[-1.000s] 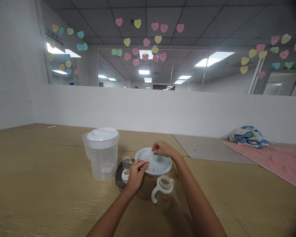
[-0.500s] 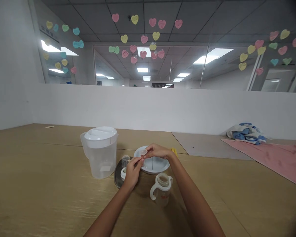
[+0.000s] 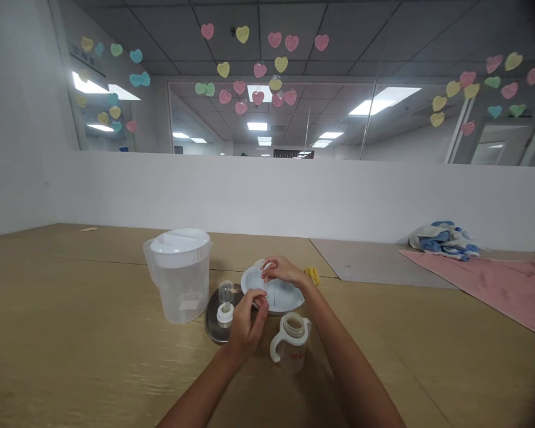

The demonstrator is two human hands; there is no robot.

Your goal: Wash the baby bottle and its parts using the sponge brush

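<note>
My right hand (image 3: 283, 270) hangs over the pale divided plate (image 3: 289, 302), its fingertips pinched on what looks like a small clear round cap (image 3: 259, 264), partly hidden. Nearer to me, my left hand (image 3: 246, 324) is curled at the plate's front left edge, thumb and forefinger tips close together; anything between them is too small to make out. Left of it, a white bottle collar (image 3: 225, 314) and a clear dome cover (image 3: 226, 291) are on a dark metal tray (image 3: 213, 324). An uncapped baby bottle with white handles (image 3: 293, 342) stands upright below my right wrist.
A lidded clear pitcher (image 3: 185, 279) stands left of the tray. Something yellow (image 3: 312, 274) lies behind my right wrist. Farther right are a grey mat (image 3: 365, 261), a pink cloth (image 3: 485, 279) and a crumpled blue-and-white cloth (image 3: 446, 241). A white wall (image 3: 249, 196) bounds the table.
My hands, together on the small clear cap before, have come apart. My left hand has moved toward me, uncovering the collar on the tray; the right has shifted slightly up.
</note>
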